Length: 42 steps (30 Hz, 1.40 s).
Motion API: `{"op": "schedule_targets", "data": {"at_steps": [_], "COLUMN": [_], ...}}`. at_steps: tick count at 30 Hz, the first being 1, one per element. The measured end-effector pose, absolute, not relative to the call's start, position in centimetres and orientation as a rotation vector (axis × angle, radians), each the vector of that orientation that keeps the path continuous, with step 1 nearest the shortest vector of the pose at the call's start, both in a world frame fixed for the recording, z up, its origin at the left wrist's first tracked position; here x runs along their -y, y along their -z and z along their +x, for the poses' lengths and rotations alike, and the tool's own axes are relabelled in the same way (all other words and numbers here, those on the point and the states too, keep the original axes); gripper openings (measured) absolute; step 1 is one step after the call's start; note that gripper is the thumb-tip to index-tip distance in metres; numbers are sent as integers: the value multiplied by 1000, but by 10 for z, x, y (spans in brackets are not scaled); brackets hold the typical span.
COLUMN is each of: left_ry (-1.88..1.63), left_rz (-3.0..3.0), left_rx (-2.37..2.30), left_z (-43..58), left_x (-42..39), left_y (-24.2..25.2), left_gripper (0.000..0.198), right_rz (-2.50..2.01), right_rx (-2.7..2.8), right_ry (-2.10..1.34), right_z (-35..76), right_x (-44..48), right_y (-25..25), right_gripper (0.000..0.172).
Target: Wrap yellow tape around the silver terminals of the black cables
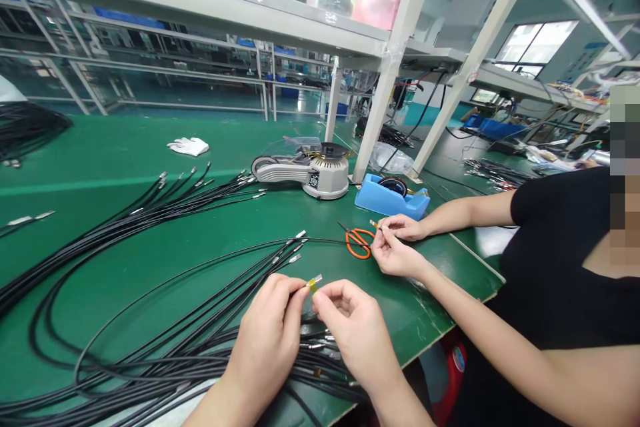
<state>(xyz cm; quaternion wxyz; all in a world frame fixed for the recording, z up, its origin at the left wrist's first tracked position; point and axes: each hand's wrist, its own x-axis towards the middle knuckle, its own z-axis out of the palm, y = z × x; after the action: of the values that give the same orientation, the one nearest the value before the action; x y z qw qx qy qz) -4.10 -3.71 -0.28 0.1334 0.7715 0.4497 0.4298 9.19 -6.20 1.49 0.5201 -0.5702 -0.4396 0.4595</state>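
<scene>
1. The left hand's point(267, 330) fingers pinch a black cable's end, its silvery connector point(319, 279) poking out just beyond their tips.
2. The right hand's point(357, 327) thumb and forefinger are drawn together at a strip of yellow tape point(313, 286), which sits on the connector's base between both sets of fingers.
3. Black cables point(210, 363) lie beneath and left of the fingers on the green counter point(320, 213).
4. Beyond the fingers, rightward, are orange-handled scissors point(349, 242) and a co-worker's hands point(397, 255) holding another cable end.
5. Farther ahead of the fingers stand a blue tape dispenser point(380, 200) and a grey machine point(327, 180).
</scene>
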Motion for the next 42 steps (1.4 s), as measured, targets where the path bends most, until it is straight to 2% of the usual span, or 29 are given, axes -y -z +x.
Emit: {"op": "schedule_targets", "data": {"at_steps": [8, 15, 27, 38, 42], "left_ry": [-1043, -862, -868, -539, -382], "left_rz": [2094, 1712, 1151, 876, 879], "left_rx": [-1322, -1334, -944, -539, -447], "left_z": [-43, -41, -47, -65, -71], "left_x": [38, 42, 32, 21, 20], "left_y": [-3, -13, -13, -17, -15], "left_gripper": [23, 29, 25, 23, 25], "right_rz": [-1403, -1429, -1412, -990, -691], "right_rx": [1080, 1169, 1276, 1839, 2104], "right_ry": [-1073, -1004, -930, -444, -261], "right_z": [91, 92, 91, 114, 122], "right_x": [64, 63, 58, 50, 49], "right_y": [-18, -18, -18, -13, -24], "right_gripper": [15, 16, 15, 8, 13]}}
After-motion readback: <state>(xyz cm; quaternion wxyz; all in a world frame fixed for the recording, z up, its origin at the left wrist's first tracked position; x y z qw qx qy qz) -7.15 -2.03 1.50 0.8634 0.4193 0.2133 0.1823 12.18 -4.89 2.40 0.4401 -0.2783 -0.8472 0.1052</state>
